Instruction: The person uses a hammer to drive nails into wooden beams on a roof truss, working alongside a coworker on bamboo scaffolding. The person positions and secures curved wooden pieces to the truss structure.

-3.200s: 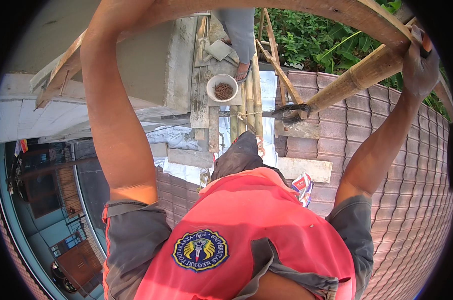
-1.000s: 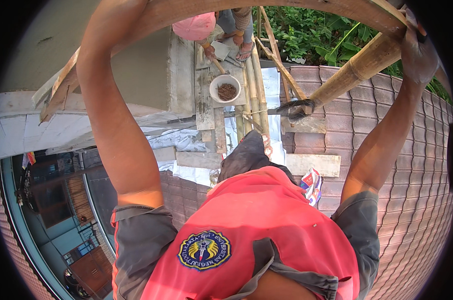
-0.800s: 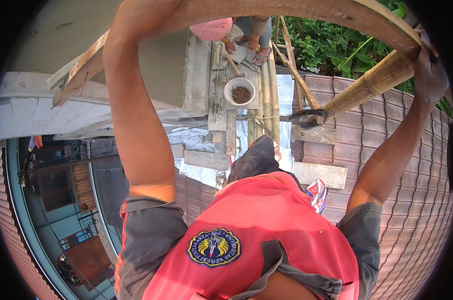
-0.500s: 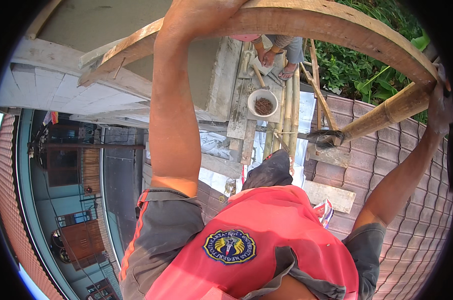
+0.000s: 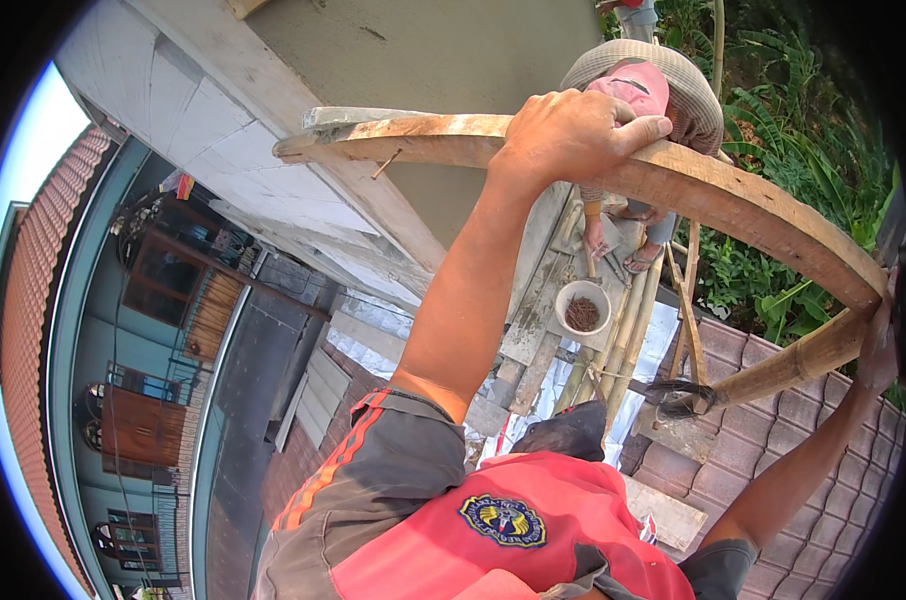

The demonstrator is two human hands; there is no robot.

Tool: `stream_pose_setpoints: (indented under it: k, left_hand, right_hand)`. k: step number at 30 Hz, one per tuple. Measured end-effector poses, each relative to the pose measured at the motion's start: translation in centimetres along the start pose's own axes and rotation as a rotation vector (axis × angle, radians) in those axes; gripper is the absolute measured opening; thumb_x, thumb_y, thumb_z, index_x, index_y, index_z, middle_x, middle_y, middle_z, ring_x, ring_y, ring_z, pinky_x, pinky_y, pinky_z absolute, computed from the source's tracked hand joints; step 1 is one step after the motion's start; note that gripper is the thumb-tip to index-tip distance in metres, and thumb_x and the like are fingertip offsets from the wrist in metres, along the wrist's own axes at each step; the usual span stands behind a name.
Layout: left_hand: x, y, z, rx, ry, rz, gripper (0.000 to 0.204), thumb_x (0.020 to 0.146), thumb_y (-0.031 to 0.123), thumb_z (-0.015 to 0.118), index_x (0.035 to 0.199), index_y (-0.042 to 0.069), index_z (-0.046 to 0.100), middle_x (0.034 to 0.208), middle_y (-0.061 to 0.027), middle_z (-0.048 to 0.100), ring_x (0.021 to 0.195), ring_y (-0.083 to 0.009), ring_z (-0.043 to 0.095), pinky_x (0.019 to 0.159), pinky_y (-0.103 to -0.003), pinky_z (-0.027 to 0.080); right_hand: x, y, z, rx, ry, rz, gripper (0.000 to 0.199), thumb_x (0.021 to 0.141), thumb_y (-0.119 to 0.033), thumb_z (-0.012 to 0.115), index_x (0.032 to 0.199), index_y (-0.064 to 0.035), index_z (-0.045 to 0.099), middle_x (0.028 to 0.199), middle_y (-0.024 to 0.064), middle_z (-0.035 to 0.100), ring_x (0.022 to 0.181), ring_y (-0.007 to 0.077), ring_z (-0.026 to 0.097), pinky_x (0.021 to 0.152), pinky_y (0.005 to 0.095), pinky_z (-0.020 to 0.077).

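Note:
A long wooden beam [image 5: 733, 200] crosses in front of me, bowed by the lens. My left hand [image 5: 583, 130] is closed over its top edge, thumb toward the right. A nail [image 5: 387, 164] sticks out of the beam near its left end. At the far right my right hand [image 5: 878, 345] grips the beam's end, where a bamboo pole [image 5: 788, 365] meets it; the dark rim hides part of its fingers. Black fibre strands [image 5: 678, 398] hang at the pole's lower end.
A co-worker in a brimmed hat [image 5: 698, 95] crouches beyond the beam, near a white bowl of nails [image 5: 583, 308] on planks. Bamboo poles [image 5: 633, 320] run beside it. Roof tiles [image 5: 823, 450] lie right, a grey plastered surface [image 5: 413, 60] at the back, a house [image 5: 153, 400] at left.
The view has turned, so the beam, bowl and both hands appear lower, with the left hand farther right. The co-worker's hat has come into view. Both hands stay at the beam.

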State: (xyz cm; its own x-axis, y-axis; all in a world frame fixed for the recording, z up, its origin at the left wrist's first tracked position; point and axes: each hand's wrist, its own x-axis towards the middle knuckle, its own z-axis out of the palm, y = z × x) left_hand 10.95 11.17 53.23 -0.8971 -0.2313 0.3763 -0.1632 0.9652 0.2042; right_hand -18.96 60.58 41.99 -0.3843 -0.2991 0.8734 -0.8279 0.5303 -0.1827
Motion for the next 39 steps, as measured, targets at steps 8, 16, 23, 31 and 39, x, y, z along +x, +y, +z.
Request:
stream_pose_setpoints:
  k: [8, 16, 23, 31, 39]
  left_hand:
    - [-0.3, 1.6, -1.7, -0.045, -0.095, -0.108, 0.064, 0.101, 0.072, 0.053, 0.099, 0.018, 0.087, 0.093, -0.0179, 0.081, 0.094, -0.0381, 0.078, 0.090, -0.051, 0.059]
    - [-0.3, 1.7, -2.0, -0.064, -0.122, -0.112, 0.062, 0.102, 0.069, 0.050, 0.109, 0.018, 0.085, 0.094, -0.0138, 0.081, 0.094, -0.0350, 0.077, 0.086, -0.046, 0.057]
    - [-0.6, 1.9, -2.1, -0.056, -0.099, -0.123, 0.063, 0.101, 0.070, 0.051, 0.107, 0.018, 0.086, 0.091, -0.0146, 0.081, 0.093, -0.0357, 0.077, 0.084, -0.048, 0.057]
    - [-0.7, 1.9, -2.0, -0.059, -0.065, -0.111, 0.064, 0.100, 0.072, 0.052, 0.111, 0.019, 0.086, 0.090, -0.0146, 0.081, 0.091, -0.0363, 0.077, 0.085, -0.047, 0.058]
    - [-0.6, 1.4, -1.9, -0.060, -0.061, -0.101, 0.068, 0.101, 0.073, 0.052, 0.107, 0.015, 0.086, 0.092, -0.0135, 0.081, 0.091, -0.0331, 0.078, 0.083, -0.045, 0.058]
  right_hand:
    - [0.7, -4.9, 0.6, -0.017, 0.090, 0.143, 0.035, 0.109, -0.007, 0.058, 0.143, -0.0044, 0.063, 0.133, 0.0134, 0.071, 0.123, 0.0283, 0.068, 0.111, 0.0420, 0.0499]
    - [1.8, -9.7, -0.1, -0.051, 0.101, 0.167, 0.031, 0.106, -0.002, 0.062, 0.136, -0.0017, 0.065, 0.119, 0.0160, 0.072, 0.115, 0.0333, 0.066, 0.104, 0.0437, 0.0489]
    - [1.8, -9.4, -0.3, -0.062, 0.088, 0.105, 0.035, 0.103, -0.002, 0.061, 0.137, -0.0028, 0.064, 0.124, 0.0166, 0.072, 0.118, 0.0346, 0.065, 0.106, 0.0447, 0.0475]
    - [1.9, -9.6, -0.3, -0.055, 0.100, 0.127, 0.034, 0.102, 0.000, 0.060, 0.136, -0.0032, 0.064, 0.123, 0.0153, 0.072, 0.114, 0.0344, 0.066, 0.104, 0.0445, 0.0491]
    - [3.0, -12.6, -0.5, 0.009, 0.108, 0.127, 0.025, 0.104, -0.002, 0.062, 0.128, -0.0032, 0.067, 0.107, 0.0138, 0.073, 0.105, 0.0317, 0.068, 0.097, 0.0445, 0.0515]
